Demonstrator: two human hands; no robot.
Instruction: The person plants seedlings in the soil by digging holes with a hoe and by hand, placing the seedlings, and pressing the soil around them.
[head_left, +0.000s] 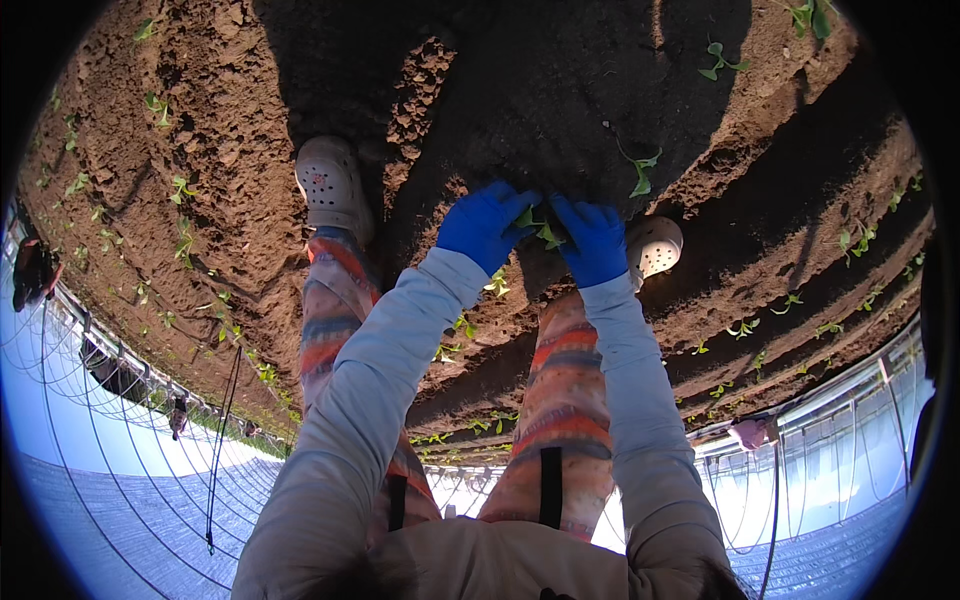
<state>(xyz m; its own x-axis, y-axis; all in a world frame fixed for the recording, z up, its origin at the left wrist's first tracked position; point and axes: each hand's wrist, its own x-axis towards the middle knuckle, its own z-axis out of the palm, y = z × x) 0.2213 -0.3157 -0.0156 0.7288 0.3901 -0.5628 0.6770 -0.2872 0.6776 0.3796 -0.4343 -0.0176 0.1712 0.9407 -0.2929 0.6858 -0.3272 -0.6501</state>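
Observation:
A small green seedling (550, 234) stands in dark, shaded soil between my two hands. My left hand (486, 225), in a blue glove, has its curled fingers at the ground on the seedling's left, right against a leaf. On the other side is my right hand (594, 234), also blue-gloved, its fingertips down at the soil near the stem. Whether either hand pinches the stem or presses the earth is hidden by the fingers. Another seedling (642, 171) leans over in the soil beyond my right hand.
My light clogs (334, 184) (660, 244) straddle the row. More seedlings (181, 190) (744, 328) grow in rows on both sides. Soil ridges (420, 97) run past my feet. Hoop-house frames (112, 375) and a person with a pink head covering (748, 433) appear in the distance.

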